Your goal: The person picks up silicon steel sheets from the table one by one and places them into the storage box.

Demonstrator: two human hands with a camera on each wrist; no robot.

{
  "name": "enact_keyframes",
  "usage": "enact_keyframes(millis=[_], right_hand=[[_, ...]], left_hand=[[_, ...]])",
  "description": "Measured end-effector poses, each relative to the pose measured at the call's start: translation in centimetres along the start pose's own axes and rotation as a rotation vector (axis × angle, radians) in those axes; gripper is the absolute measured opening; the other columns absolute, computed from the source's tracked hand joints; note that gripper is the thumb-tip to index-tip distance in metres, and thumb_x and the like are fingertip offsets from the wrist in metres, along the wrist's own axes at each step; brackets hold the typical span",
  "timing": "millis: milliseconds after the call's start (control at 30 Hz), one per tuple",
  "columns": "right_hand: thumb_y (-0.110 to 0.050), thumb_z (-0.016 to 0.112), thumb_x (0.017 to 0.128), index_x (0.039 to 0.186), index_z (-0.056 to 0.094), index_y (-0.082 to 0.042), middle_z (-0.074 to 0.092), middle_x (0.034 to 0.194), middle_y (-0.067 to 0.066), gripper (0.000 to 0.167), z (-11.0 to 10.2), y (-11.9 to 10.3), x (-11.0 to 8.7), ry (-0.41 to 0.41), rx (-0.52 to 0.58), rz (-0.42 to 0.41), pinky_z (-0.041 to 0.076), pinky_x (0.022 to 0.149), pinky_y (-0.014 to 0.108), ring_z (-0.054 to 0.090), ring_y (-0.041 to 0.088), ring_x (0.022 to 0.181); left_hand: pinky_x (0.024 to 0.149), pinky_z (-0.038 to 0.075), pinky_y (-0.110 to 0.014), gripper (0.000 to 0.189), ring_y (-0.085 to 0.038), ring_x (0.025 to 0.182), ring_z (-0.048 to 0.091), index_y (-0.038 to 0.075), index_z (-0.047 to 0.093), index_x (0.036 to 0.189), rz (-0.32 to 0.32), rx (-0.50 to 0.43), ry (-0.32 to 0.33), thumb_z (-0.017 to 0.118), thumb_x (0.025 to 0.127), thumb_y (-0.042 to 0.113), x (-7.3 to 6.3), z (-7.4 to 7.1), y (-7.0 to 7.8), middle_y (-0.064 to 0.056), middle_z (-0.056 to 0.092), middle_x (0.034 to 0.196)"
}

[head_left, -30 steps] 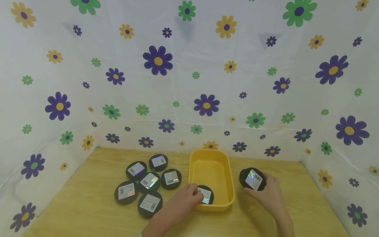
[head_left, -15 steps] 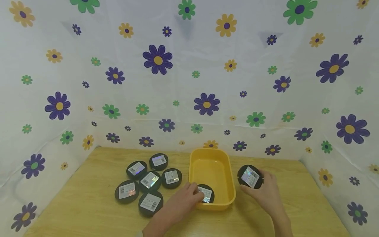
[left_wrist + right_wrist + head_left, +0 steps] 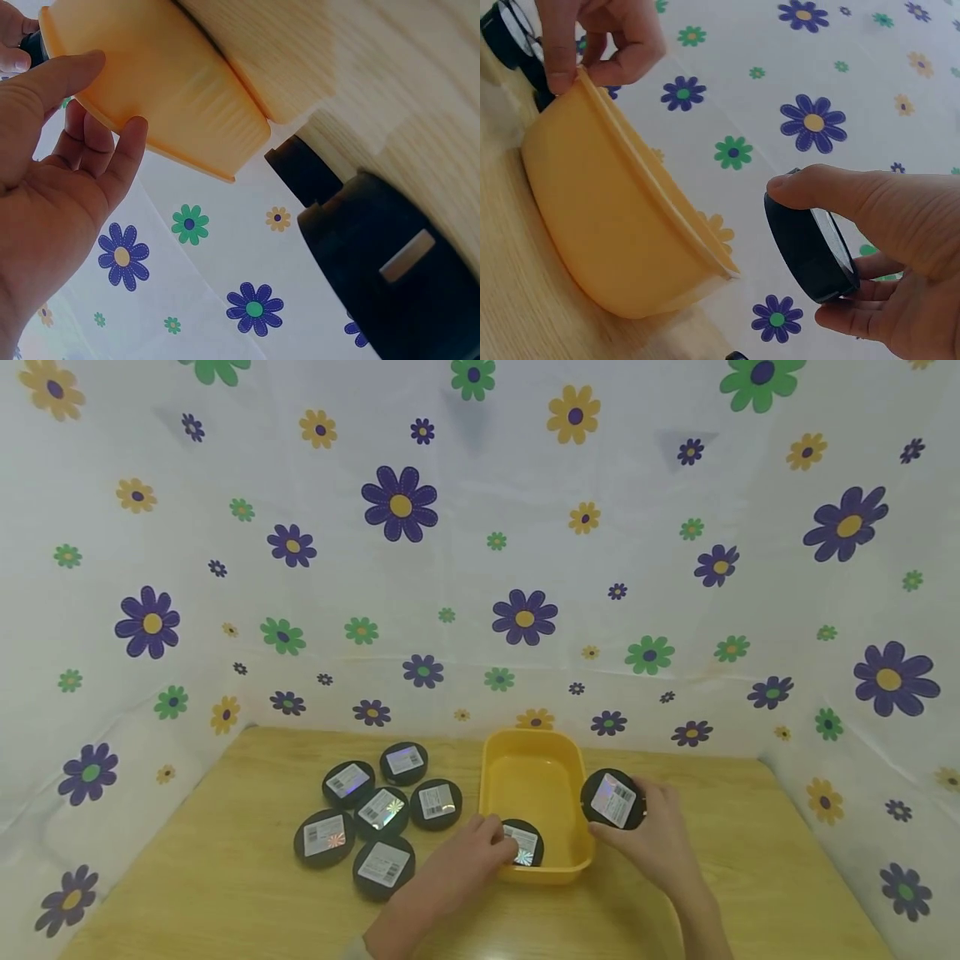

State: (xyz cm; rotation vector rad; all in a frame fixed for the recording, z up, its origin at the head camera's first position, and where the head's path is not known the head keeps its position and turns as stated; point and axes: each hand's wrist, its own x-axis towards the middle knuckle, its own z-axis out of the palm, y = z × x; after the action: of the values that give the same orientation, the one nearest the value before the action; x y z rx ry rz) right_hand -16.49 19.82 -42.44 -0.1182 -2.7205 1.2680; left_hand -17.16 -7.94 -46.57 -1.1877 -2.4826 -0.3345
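My left hand [image 3: 480,856] pinches the front left rim of a yellow plastic tub [image 3: 491,752], its thumb against the outer wall in the left wrist view. Inside the tub, by those fingers, lies one round black case [image 3: 536,847] with a shiny white label, partly hidden by the hand. My right hand [image 3: 656,831] holds another round black case [image 3: 585,789] by its edge, label up, in the air where it overlaps the tub's right rim. The right wrist view shows this case [image 3: 806,247] tilted between thumb and fingers, apart from the tub wall [image 3: 615,202].
Several more round black cases [image 3: 381,814] with white labels lie flat in a cluster on the wooden table [image 3: 225,877], left of the tub. Behind and at both sides hangs a white cloth [image 3: 450,568] printed with flowers.
My right hand has moved left with its black case, from beside the tub to its right rim. The left hand stays at the tub's rim. The head view has tilted slightly downward.
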Motion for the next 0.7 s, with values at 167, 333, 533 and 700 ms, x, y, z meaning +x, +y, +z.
enact_keyframes(millis=[167,333,533,700], right_hand=[[-0.034,0.089,0.070,0.140,0.044,0.005,0.040,0.134,0.023,0.092,0.7,-0.5,0.1,-0.020,-0.028,-0.051,0.044,0.100,0.057,0.050,0.039,0.118],[-0.036,0.088,0.071,0.141,0.043,0.001,0.040,0.135,0.021,0.091,1.3,-0.9,0.7,-0.052,-0.075,-0.088,0.047,0.097,0.056,0.050,0.037,0.115],[-0.035,0.088,0.072,0.143,0.042,0.000,0.041,0.137,0.023,0.092,2.2,-1.6,1.6,-0.099,-0.122,-0.121,0.048,0.094,0.057,0.049,0.038,0.116],[-0.032,0.089,0.070,0.144,0.041,0.001,0.042,0.136,0.023,0.094,2.8,-2.2,2.4,-0.135,-0.144,-0.133,0.051,0.092,0.054,0.054,0.036,0.110]], left_hand=[[0.068,0.042,-0.018,0.019,-0.012,0.080,0.045,0.018,0.058,0.088,-0.009,-0.001,-0.021,0.075,0.084,0.011,0.0,0.1,0.0,0.004,0.047,0.088],[0.069,0.043,-0.020,0.019,-0.012,0.080,0.046,0.019,0.058,0.089,-0.013,0.002,-0.027,0.074,0.083,0.009,0.0,0.1,0.0,0.004,0.047,0.089],[0.069,0.043,-0.019,0.018,-0.012,0.082,0.046,0.019,0.059,0.091,-0.031,-0.012,-0.049,0.073,0.085,0.009,0.0,0.0,0.1,0.004,0.048,0.091],[0.070,0.044,-0.019,0.019,-0.012,0.083,0.045,0.019,0.059,0.091,-0.028,-0.012,-0.050,0.074,0.085,0.009,0.0,-0.2,0.1,0.004,0.048,0.091]])
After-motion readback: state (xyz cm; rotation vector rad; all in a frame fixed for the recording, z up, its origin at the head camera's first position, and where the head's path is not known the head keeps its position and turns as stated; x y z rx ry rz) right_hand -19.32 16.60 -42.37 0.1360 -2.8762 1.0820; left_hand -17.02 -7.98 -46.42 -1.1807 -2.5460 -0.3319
